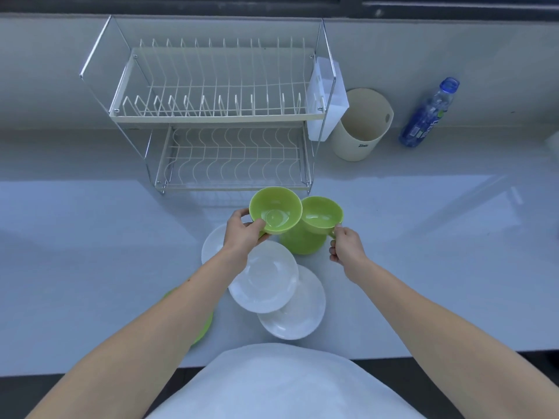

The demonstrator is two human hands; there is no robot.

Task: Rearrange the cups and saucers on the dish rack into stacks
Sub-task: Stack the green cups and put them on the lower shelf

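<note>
My left hand (242, 234) grips a green cup (275, 210) by its near rim, held above the counter. Beside it, my right hand (346, 247) pinches the handle of a second green cup (322, 213). A green saucer (299, 244) lies under the cups. Three white saucers lie on the counter, overlapping: one (266, 279) in the middle, one (302, 313) nearer me, one (213, 246) partly hidden by my left wrist. Another green saucer (202, 331) shows from under my left forearm. The two-tier wire dish rack (217, 116) stands behind, with nothing on it.
A white cutlery holder (328, 98) hangs on the rack's right end. A beige tub (363, 125) and a blue water bottle (429, 113) stand to the right of the rack. The counter's front edge runs close to my body.
</note>
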